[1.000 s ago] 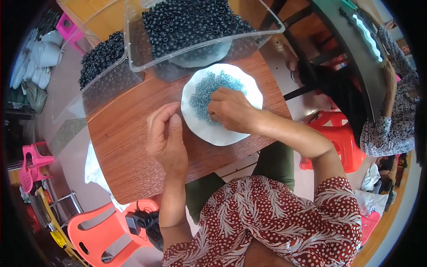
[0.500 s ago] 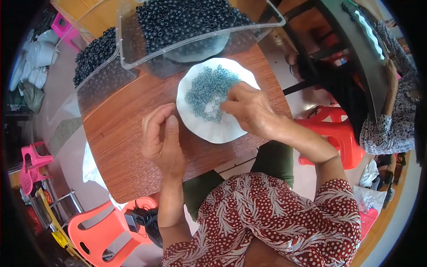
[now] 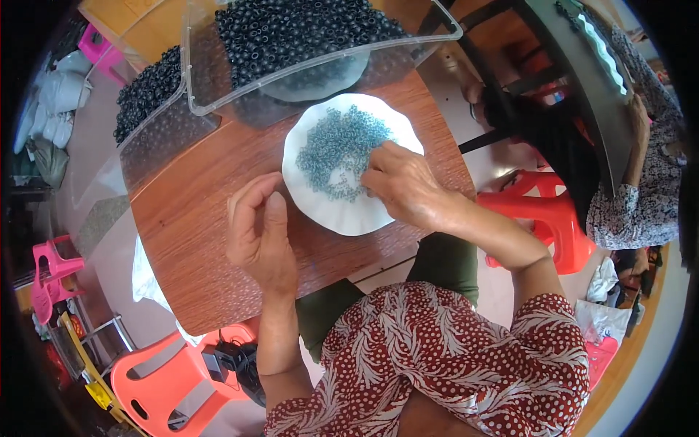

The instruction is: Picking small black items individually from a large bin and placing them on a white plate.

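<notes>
Resting on a round white scalloped plate (image 3: 342,218), a loose heap of small blue-grey beads (image 3: 341,151) is being picked through at a brown wooden desk (image 3: 196,240). The right hand (image 3: 400,186) is laid over the heap's edge, fingers curled down; whether a bead is pinched cannot be told. The left hand (image 3: 256,229) is held just beside the plate, thumb and fingers drawn together, their contents unseen. Two clear plastic bins of black beads (image 3: 291,33) are set beyond. Picking appears to be under way; a fine fingertip pinch would be called for.
</notes>
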The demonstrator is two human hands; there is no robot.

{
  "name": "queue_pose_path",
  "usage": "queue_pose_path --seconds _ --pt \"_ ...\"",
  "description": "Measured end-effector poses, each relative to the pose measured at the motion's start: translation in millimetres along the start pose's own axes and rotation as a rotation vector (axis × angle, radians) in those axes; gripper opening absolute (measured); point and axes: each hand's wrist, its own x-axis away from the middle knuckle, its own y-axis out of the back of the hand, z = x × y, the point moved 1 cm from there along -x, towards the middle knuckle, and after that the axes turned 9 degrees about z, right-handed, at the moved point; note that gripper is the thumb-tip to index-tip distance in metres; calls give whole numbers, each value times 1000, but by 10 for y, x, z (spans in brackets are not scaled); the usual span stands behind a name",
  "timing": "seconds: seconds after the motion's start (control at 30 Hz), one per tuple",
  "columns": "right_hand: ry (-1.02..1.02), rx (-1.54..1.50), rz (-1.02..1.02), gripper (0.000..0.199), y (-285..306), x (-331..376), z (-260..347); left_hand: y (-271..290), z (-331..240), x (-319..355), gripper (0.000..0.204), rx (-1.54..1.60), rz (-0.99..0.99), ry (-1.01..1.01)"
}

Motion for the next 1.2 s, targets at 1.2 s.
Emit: queue_pose_path --seconds 1.2 --pt "19 -547 -279 13 364 116 116 -378 76 -2567 19 -1001 875 -149"
